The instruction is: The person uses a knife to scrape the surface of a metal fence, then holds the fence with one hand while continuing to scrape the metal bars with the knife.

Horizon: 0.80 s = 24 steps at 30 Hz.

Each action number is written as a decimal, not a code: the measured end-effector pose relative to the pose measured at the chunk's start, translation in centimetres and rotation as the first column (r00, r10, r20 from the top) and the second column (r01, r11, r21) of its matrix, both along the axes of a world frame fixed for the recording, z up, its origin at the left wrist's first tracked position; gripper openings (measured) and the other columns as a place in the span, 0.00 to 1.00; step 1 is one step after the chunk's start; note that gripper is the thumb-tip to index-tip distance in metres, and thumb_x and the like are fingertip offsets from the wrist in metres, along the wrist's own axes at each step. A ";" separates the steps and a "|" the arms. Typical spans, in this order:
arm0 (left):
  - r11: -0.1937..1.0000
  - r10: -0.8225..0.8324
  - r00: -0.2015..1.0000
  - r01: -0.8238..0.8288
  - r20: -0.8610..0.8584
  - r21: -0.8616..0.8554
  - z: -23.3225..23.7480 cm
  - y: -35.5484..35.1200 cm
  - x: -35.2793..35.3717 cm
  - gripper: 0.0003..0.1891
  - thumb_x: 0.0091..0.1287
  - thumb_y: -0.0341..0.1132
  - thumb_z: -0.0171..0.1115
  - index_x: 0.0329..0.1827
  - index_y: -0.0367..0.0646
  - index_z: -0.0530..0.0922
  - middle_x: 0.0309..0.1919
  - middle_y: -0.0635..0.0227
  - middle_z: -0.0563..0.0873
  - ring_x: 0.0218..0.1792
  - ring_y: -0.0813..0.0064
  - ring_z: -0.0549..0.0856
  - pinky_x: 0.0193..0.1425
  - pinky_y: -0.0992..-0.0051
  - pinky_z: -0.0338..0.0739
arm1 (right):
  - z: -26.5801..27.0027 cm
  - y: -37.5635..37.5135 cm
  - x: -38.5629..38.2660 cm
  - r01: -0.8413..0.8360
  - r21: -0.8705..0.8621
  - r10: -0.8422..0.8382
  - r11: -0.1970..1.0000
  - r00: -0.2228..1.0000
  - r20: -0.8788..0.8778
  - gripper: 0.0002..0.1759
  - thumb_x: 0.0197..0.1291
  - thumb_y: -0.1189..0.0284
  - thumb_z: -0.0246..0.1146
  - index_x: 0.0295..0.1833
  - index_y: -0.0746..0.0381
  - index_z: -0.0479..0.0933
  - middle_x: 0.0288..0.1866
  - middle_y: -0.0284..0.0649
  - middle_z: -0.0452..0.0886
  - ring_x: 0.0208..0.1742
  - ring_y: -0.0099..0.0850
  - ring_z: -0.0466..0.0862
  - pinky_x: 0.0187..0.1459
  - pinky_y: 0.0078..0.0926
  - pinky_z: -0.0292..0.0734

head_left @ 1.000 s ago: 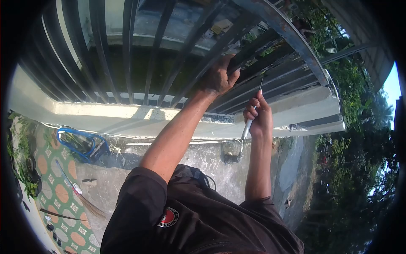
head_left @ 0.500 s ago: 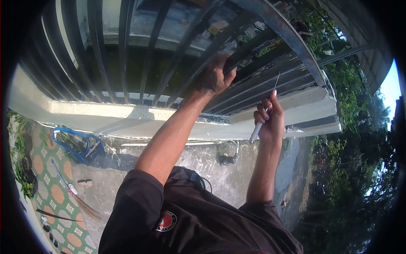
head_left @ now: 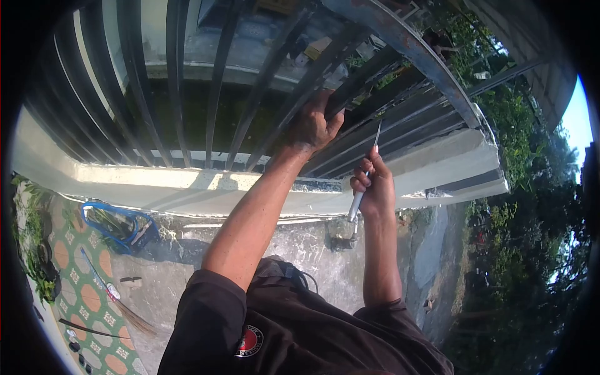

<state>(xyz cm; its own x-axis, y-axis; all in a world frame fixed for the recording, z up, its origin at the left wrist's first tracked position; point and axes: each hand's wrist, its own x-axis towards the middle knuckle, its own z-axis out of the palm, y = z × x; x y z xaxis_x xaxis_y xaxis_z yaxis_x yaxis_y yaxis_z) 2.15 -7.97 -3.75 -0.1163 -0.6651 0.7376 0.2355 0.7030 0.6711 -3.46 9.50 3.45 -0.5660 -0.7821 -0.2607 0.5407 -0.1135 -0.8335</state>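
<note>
My left hand (head_left: 317,125) is wrapped round one of the dark metal bars (head_left: 359,81) of a fence, its thumb against the bar's near side. To its right and slightly lower, my right hand (head_left: 376,187) grips a thin-bladed knife (head_left: 356,206) by its pale handle. The narrow blade points up and overlaps the bars in this view. A curved metal rail (head_left: 415,47) with worn, rusty paint runs along the bars' upper ends. Below the hands, the bars meet a cream-painted wall ledge (head_left: 144,181).
On the ground at left lie a blue-framed object (head_left: 150,231) and a broom (head_left: 134,317), near patterned tiles (head_left: 90,294). Rough concrete (head_left: 300,240) lies beneath the ledge. Trees (head_left: 519,250) fill the right side. Boxes and clutter show behind the bars.
My right hand has moved left with the knife, nearer to my left hand, and the blade now overlaps the bars lower down. My left hand keeps its hold. The view has shifted slightly.
</note>
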 end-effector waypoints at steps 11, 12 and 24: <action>1.000 0.017 0.999 -0.018 -0.037 -0.018 0.1 0.1 0.2 0.20 0.68 0.43 0.61 0.57 0.39 0.74 0.35 0.53 0.86 0.38 0.50 0.88 0.42 0.61 0.81 | 0.4 1.0 -0.8 -0.104 -0.163 0.116 0.981 0.991 0.065 0.08 0.76 0.62 0.56 0.43 0.52 0.70 0.25 0.24 0.68 0.20 0.15 0.63 0.19 0.15 0.57; 1.000 -0.002 1.000 0.002 -0.031 -0.006 0.2 0.1 0.2 0.20 0.68 0.42 0.61 0.56 0.38 0.74 0.34 0.54 0.86 0.37 0.50 0.88 0.42 0.61 0.81 | 0.4 0.8 -0.3 -0.039 -0.088 0.041 0.995 0.999 0.022 0.08 0.76 0.62 0.56 0.43 0.52 0.70 0.25 0.24 0.68 0.19 0.15 0.63 0.19 0.15 0.56; 1.000 -0.018 1.000 0.019 -0.016 0.020 0.4 0.2 0.1 0.19 0.67 0.42 0.62 0.55 0.39 0.75 0.33 0.54 0.86 0.37 0.51 0.88 0.42 0.61 0.81 | 0.1 0.2 -0.9 -0.029 -0.032 0.029 0.999 1.000 0.010 0.09 0.76 0.62 0.56 0.41 0.53 0.72 0.25 0.24 0.71 0.18 0.15 0.61 0.17 0.14 0.56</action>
<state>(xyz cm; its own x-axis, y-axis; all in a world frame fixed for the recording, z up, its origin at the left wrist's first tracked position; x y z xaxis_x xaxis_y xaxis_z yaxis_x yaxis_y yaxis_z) 2.30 -7.77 -3.34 -0.1170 -0.6775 0.7262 0.2592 0.6850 0.6808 -4.32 9.67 3.58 -0.5405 -0.8060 -0.2414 0.5531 -0.1242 -0.8238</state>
